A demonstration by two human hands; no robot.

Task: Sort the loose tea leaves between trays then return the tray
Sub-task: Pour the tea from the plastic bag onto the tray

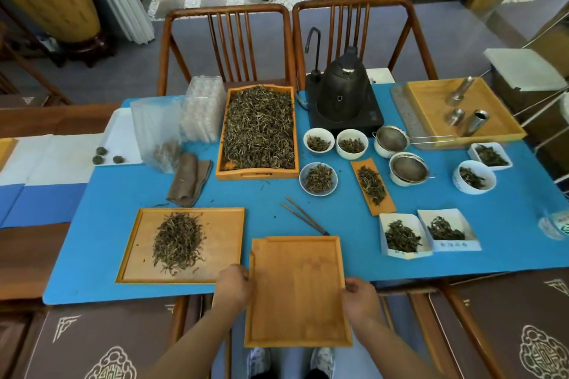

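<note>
An empty bamboo tray (297, 289) juts over the table's near edge, held on both sides. My left hand (234, 286) grips its left rim and my right hand (358, 295) grips its right rim. To its left lies a second flat bamboo tray (221, 224) carrying a pile of loose tea leaves (178, 243). Farther back stands a deep wooden tray (257, 175) filled with tea leaves (258, 129).
Wooden tongs (304, 216) lie just beyond the held tray. Bowls, paper boxes and a small board of tea (372, 184) crowd the right side, with strainers, a black kettle (341, 86) and a tray of metal canisters behind. A folded cloth (189, 178) and plastic containers sit left.
</note>
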